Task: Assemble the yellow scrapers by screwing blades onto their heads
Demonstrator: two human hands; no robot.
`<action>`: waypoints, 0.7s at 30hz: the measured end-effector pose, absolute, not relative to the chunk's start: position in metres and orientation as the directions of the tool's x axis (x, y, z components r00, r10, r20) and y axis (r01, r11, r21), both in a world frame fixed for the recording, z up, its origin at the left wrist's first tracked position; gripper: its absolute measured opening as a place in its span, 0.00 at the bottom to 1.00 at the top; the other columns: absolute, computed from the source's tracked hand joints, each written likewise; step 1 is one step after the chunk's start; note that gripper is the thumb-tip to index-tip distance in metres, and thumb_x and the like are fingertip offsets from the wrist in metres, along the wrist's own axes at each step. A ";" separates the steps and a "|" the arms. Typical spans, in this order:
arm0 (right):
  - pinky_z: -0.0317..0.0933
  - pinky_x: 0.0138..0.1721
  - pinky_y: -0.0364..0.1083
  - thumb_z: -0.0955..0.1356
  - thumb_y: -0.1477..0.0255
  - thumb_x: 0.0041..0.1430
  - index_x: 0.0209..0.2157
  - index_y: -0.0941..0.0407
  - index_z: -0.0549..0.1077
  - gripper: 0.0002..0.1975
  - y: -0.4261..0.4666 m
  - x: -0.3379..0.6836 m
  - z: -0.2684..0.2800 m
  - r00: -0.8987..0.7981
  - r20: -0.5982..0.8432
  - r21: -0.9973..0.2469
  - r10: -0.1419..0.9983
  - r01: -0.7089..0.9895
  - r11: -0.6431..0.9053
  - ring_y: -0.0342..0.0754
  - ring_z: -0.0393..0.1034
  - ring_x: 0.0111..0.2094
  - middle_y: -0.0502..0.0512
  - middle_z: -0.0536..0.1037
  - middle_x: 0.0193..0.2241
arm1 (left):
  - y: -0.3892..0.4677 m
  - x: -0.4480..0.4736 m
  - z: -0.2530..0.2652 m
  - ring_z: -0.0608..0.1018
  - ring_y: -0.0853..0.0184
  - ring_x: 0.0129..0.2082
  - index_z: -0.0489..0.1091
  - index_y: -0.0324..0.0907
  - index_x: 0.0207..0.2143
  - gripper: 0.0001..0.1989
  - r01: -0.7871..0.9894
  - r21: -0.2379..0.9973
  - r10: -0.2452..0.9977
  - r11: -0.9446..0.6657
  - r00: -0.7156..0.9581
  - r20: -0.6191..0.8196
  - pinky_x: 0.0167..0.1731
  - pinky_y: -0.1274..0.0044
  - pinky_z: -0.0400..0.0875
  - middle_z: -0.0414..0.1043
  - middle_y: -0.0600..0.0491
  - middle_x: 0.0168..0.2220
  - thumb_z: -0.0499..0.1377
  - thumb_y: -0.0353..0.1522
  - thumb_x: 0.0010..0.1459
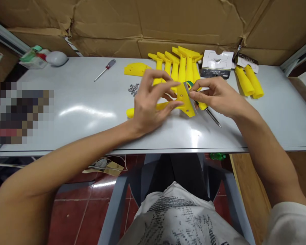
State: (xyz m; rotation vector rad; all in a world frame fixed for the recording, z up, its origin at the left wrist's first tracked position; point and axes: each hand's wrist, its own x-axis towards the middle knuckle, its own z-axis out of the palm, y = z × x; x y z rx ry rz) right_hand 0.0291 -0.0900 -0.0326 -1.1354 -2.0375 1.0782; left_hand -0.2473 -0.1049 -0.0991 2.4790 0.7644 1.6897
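A yellow scraper [184, 98] with a metal blade along its right edge is held up over the table, two screws showing in its head. My left hand [153, 102] closes around it, thumb and fingers at the head, and its handle runs out to the left beneath the hand. At the blade edge, the thumb and fingertips of my right hand [214, 93] pinch the scraper from the other side. Below the right hand a screwdriver [213, 117] points its tip towards the lower right; its handle is partly hidden, and I cannot tell whether the hand touches it.
Several yellow scraper handles [182, 68] lie behind my hands, with a yellow plate [136, 69] and loose screws [133, 89] to their left. Another screwdriver [105, 70] lies farther left. A blade box [216, 64] and two yellow tubular handles [253, 81] are at right.
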 end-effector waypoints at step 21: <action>0.52 0.34 0.50 0.80 0.57 0.73 0.38 0.51 0.83 0.14 -0.093 0.011 -0.046 -0.455 0.085 -0.801 0.886 0.498 0.332 0.43 0.58 0.28 0.50 0.78 0.34 | -0.079 -0.264 -0.076 0.92 0.52 0.44 0.88 0.42 0.47 0.21 0.221 0.945 0.915 -0.241 0.376 0.146 0.49 0.58 0.94 0.90 0.43 0.41 0.80 0.51 0.72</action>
